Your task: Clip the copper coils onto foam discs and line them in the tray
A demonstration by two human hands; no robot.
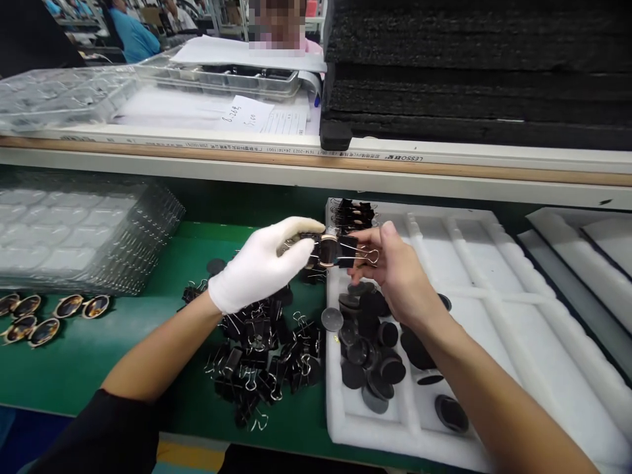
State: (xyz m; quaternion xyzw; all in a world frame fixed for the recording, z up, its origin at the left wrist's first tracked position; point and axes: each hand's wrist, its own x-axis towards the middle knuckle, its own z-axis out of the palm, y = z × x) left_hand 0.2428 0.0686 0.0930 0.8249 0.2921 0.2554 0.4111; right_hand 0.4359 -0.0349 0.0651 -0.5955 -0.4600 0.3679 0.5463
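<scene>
My left hand, in a white glove, is closed on the left side of a small dark lens piece with gold-coloured edges. My bare right hand pinches a black binder clip at the piece's right side, its wire handles pointing right. Another black clip sits by my left fingertips, partly hidden. Below my hands, a heap of black binder clips lies on the green table. Many round dark lenses lie loose in the white foam tray, under and beside my right hand.
More clips line the tray's far left corner. Stacked clear plastic trays and several tortoiseshell-patterned oval lens pieces are at left. More foam trays stand at right. A shelf edge crosses behind, bearing black foam sheets. People sit beyond.
</scene>
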